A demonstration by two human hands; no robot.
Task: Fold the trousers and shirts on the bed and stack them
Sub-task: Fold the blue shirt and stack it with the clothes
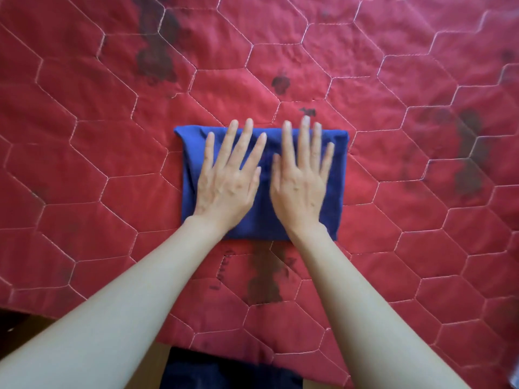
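Note:
A blue garment (191,164), folded into a compact rectangle, lies in the middle of the red quilted bed cover (393,136). My left hand (229,181) rests flat on its left half, fingers spread and pointing away from me. My right hand (302,181) lies flat on its right half in the same way, fingertips reaching just past the far edge. Both palms press down on the cloth and grip nothing. No other trousers or shirts are in view.
The bed cover has white hexagon stitching and several dark stains. Its near edge (84,307) runs across the bottom left, with dark floor below. A dark fabric patch (224,372) shows at the bottom centre between my forearms.

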